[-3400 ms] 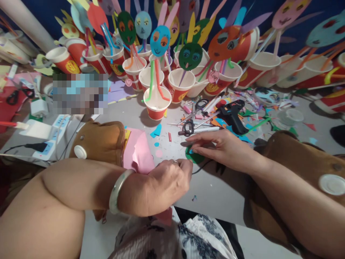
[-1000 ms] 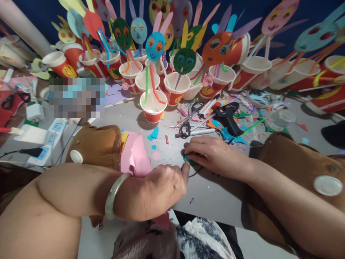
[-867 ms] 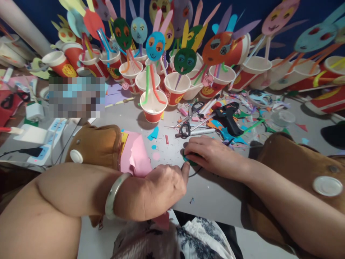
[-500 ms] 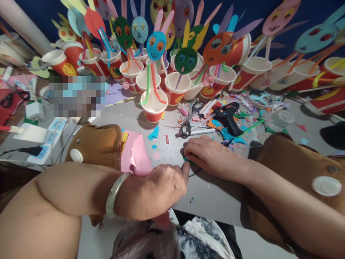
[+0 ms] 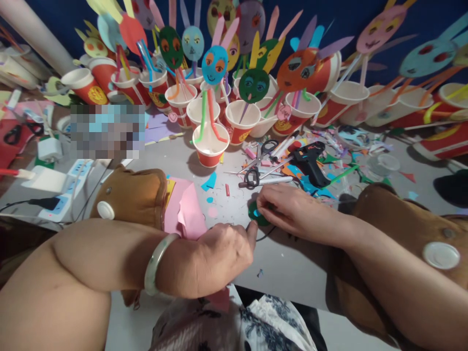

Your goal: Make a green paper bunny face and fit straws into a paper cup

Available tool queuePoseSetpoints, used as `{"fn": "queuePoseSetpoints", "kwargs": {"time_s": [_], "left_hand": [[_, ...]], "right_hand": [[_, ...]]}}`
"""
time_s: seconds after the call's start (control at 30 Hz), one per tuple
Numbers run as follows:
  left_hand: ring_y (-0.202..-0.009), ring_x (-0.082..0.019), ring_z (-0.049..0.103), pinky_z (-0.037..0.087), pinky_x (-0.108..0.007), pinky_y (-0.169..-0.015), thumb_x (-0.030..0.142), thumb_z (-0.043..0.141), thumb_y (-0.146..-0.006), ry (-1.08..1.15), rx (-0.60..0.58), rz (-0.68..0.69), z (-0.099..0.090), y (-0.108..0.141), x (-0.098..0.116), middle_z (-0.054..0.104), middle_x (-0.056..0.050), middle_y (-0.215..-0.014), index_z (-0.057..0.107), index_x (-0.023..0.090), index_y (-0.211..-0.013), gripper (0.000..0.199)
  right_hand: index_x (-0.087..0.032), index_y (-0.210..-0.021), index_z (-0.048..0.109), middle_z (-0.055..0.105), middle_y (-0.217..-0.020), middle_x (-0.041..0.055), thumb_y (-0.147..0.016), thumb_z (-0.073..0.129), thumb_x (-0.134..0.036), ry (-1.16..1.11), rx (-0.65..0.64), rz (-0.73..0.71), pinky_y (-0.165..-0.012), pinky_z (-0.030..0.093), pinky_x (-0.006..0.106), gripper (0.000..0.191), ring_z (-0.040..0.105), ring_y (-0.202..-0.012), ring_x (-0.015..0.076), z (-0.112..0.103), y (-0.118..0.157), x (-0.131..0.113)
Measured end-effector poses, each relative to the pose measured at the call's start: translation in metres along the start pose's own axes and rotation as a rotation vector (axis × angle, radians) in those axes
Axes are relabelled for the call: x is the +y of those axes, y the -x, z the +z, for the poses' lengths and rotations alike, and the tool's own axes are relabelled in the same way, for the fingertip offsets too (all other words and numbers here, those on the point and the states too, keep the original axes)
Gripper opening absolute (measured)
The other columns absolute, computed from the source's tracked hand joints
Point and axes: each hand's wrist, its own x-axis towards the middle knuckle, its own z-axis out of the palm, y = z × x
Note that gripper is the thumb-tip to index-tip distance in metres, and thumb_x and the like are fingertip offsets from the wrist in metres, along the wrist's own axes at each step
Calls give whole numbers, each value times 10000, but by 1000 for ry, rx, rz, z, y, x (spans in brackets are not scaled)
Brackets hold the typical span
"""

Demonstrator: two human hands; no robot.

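A dark green paper disc [image 5: 253,213] lies flat on the table, partly under my right hand. My right hand [image 5: 288,207] arches over it, fingertips pinched together at a small light blue paper piece [image 5: 257,213] on the disc. From the left, my left hand [image 5: 226,251] rests on the table with its fingers curled and the index finger stretched to the disc's lower edge. Whatever its curled fingers hold, if anything, is hidden. Beside my left hand are pink paper sheets [image 5: 185,204]. A pink paper circle [image 5: 212,212] and blue scraps [image 5: 209,181] lie beyond it.
Paper cups [image 5: 210,148] holding paper bunny faces on straws line the back. Scissors [image 5: 260,163], a black glue gun [image 5: 310,163] and many scraps lie beyond my right hand. Brown fabric bundles [image 5: 129,195] flank my arms. A power strip [image 5: 66,192] with cords is left.
My right hand has shifted slightly right, with its fingers drawn into a pinch. More of the green disc and the small blue piece now show. My left hand has stayed put.
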Motion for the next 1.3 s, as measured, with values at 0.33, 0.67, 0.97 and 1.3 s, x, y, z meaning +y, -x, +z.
{"fn": "queuePoseSetpoints", "kwargs": {"time_s": [0.33, 0.67, 0.97, 1.3], "left_hand": [[-655, -162, 565, 445, -296, -584, 176, 524, -859, 61, -80, 11, -8, -6, -6, 596, -42, -732, 441, -59, -1434, 626], [-674, -184, 560, 452, -313, -578, 500, 708, -725, 169, -139, 52, -8, -8, -9, 619, -74, -796, 392, -102, -1441, 986], [-674, -195, 570, 459, -317, -585, 590, 735, -676, 178, -129, 68, -8, -6, -10, 631, -78, -804, 379, -125, -1443, 1107], [-689, -189, 569, 457, -316, -586, 693, 711, -647, 155, -152, 71, -11, -7, -11, 636, -91, -821, 366, -130, -1451, 1202]], "right_hand": [[-210, -704, 612, 619, -646, -6, -828, 623, -278, -322, 132, 163, -554, 416, 252, 142, 532, -567, 122, -1, 2, 4], [-207, -825, 643, 663, -705, -5, -841, 636, -267, -346, 180, 198, -574, 478, 235, 62, 595, -603, 119, 0, 1, 10], [-195, -1034, 679, 748, -797, 36, -909, 588, -210, -86, 287, 2, -675, 519, 286, 156, 685, -708, 167, 10, 4, 10], [-157, -1086, 654, 668, -708, 13, -912, 534, -115, 324, 302, -198, -658, 418, 288, 216, 608, -644, 160, 21, 3, 11]]}}
